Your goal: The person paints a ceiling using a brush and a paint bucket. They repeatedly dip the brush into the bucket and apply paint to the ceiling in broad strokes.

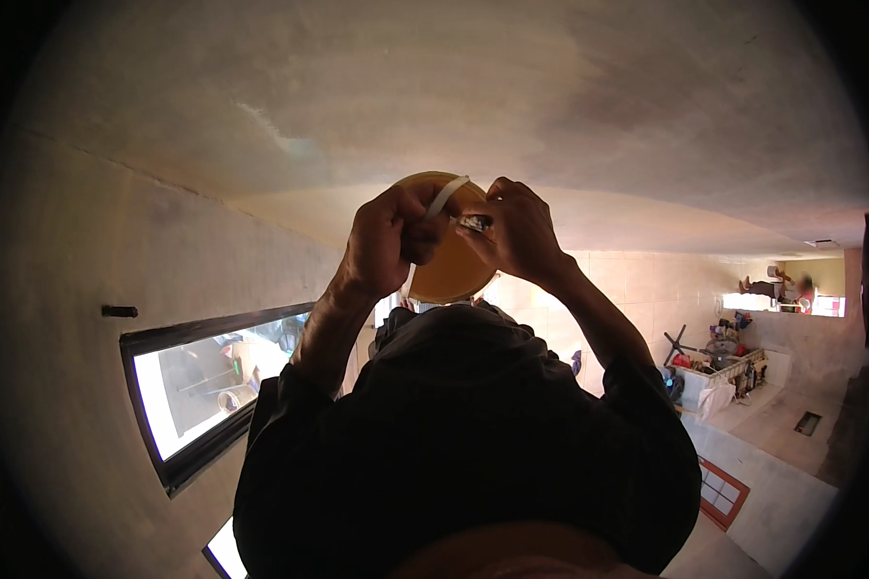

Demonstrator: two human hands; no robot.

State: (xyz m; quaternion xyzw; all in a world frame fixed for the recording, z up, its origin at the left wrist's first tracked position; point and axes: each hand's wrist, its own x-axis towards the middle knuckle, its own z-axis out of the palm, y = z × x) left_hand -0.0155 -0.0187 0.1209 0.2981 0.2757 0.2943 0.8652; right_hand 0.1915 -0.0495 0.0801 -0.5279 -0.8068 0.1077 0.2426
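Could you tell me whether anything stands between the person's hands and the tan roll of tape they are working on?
Nothing visible does. Both hands are already on the tan roll of tape: the left hand has its grip on the left edge, and the right hand pinches the loose white strip at the roll's top.

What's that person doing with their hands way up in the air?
Both arms are raised toward a pale plastered ceiling. The left hand and the right hand hold a round, yellowish-brown roll of tape between them. A pale strip comes off the roll near the top, pinched where the fingers of both hands meet. Dark sleeves cover the arms. A window sits in the wall to the left.
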